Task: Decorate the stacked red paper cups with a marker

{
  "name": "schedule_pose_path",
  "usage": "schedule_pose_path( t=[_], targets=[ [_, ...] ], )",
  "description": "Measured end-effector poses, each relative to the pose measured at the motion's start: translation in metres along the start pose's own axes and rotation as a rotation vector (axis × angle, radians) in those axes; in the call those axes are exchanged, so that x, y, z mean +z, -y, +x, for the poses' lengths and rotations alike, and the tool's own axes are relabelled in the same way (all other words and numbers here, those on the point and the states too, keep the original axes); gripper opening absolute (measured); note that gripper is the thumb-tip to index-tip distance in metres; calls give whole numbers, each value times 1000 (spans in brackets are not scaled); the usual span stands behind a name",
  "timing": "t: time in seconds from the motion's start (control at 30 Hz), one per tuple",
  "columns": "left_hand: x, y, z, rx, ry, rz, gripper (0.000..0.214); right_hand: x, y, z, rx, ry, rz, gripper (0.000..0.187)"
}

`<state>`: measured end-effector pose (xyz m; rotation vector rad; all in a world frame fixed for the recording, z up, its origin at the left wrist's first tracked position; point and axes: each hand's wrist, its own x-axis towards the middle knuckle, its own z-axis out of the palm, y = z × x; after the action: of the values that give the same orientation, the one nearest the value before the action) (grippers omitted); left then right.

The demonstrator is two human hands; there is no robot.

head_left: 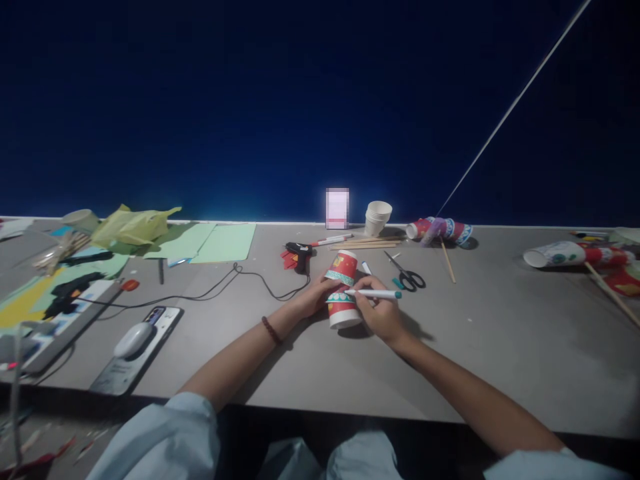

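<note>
Red paper cups (pixel 342 308), rim to rim at frame centre, are gripped by the left hand (pixel 320 297). Right hand (pixel 382 315) pinches a white marker (pixel 376 293), tip at the lower cup's band. Scissors (pixel 413 281) right of centre; glue gun (pixel 301 256) left; white cup stack (pixel 378 217) behind; phone (pixel 111 379) lower left.
</note>
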<state>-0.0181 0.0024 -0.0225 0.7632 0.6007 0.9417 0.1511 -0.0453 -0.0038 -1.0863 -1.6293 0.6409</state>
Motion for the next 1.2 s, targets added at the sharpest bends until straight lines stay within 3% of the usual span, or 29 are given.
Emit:
schedule_pose_path(
  t=[0.7, 1.0, 1.2],
  targets=[
    [3, -1, -2, -5, -32, -22, 53, -1, 9, 0, -20, 23, 13, 5],
    [2, 0, -2, -5, -20, -38, 39, 1, -1, 0, 20, 12, 50, 3],
    [0, 1, -1, -4, -29, -23, 45, 0, 4, 1, 3, 6, 32, 4]
  ],
)
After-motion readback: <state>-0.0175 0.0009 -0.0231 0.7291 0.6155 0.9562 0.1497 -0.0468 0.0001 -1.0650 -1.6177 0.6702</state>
